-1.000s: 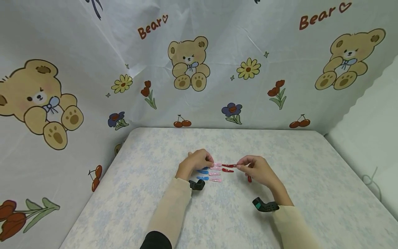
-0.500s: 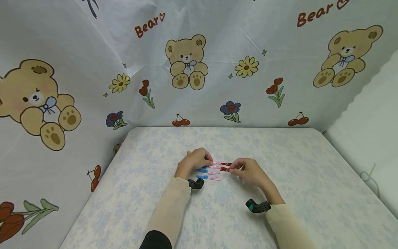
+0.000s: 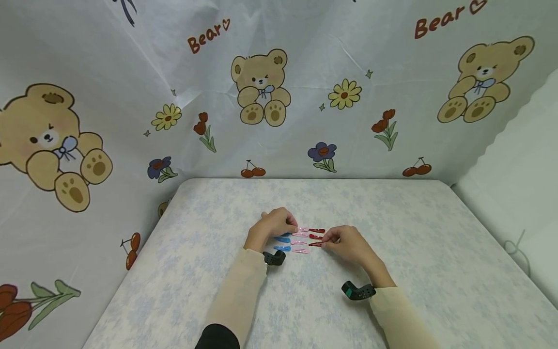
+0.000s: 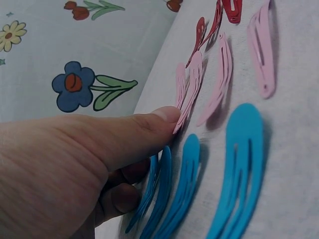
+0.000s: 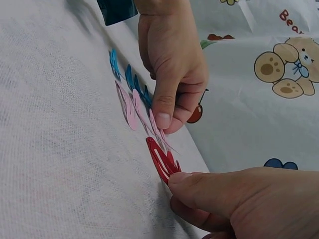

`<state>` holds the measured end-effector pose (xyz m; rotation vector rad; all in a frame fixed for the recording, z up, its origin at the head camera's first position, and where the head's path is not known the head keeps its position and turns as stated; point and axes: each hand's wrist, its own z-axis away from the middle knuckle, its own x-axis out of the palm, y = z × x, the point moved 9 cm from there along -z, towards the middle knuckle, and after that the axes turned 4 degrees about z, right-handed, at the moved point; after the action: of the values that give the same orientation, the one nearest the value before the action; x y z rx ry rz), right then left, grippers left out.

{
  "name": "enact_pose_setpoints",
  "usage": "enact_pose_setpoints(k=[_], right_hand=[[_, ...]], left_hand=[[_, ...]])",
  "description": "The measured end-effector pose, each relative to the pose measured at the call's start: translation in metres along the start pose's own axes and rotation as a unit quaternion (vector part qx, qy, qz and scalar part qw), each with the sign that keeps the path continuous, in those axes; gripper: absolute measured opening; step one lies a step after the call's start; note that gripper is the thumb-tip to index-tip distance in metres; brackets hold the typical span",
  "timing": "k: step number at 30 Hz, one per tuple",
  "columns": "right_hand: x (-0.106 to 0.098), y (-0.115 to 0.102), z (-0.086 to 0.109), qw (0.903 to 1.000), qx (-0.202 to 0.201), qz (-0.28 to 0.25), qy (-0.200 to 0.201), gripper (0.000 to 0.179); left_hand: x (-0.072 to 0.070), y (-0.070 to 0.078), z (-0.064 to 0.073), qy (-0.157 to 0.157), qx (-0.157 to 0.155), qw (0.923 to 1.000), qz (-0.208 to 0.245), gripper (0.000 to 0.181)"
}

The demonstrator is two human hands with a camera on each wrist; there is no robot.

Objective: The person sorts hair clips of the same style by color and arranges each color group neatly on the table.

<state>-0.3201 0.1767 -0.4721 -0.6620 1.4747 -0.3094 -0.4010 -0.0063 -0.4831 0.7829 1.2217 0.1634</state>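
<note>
Snap hair clips lie in rows on the table: several blue hair clips (image 4: 245, 144), several pink hair clips (image 4: 219, 84) and a column of red ones. My right hand (image 3: 350, 246) pinches the outer end of a red hair clip (image 5: 158, 158), the nearest of its column, between thumb and fingers. Two other red hair clips (image 3: 317, 230) lie just beyond it. On the far side, my left hand (image 3: 273, 223) holds the end of a pink hair clip (image 4: 192, 89) between thumb and finger. Its curled fingers partly cover the farthest blue clips in the head view.
The clips sit near the middle of a pale, blue-mottled table (image 3: 209, 208). Behind it hangs a sheet printed with bears (image 3: 263, 89) and flowers. A white wall (image 3: 523, 203) stands at the right, with a thin cord (image 3: 519, 249) beside the table edge.
My right hand has moved left and nearer, bringing a red clip below the other two red ones. My left hand stays at the pink clips. The head view has shifted slightly.
</note>
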Motion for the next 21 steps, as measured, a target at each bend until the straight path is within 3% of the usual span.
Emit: enact_pose_setpoints(k=[21], right_hand=[[-0.0024, -0.0027, 0.0012, 0.9997, -0.013, 0.021, -0.002, 0.006]], left_hand=[[0.0023, -0.0020, -0.0029, -0.002, -0.003, 1.0000, 0.000, 0.012]])
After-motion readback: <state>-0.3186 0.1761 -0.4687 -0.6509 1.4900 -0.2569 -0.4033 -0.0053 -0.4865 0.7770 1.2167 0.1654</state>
